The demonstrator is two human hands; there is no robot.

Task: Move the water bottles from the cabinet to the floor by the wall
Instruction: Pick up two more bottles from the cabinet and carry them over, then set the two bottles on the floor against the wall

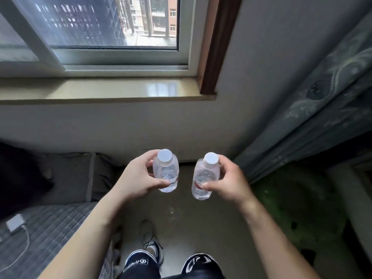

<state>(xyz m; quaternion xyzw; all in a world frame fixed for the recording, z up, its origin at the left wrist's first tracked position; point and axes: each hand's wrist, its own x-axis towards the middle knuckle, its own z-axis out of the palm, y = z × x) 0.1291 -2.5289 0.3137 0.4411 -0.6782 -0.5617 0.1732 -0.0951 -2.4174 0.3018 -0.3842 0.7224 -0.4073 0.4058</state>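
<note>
My left hand (136, 178) grips a clear water bottle (166, 170) with a white cap and a red-edged label, held upright. My right hand (227, 182) grips a second, matching water bottle (204, 178), also upright. Both bottles hang side by side above the pale floor (181, 218), a short way out from the white wall (120, 125) under the window. The cabinet is out of view.
A bed with a grey quilted cover (46, 234) and a pillow (66, 176) runs along the left; a white charger (15, 222) lies on it. A patterned curtain (314, 117) hangs at the right. A loose shoe (149, 236) lies on the floor by my feet. The window sill (100, 91) juts out above.
</note>
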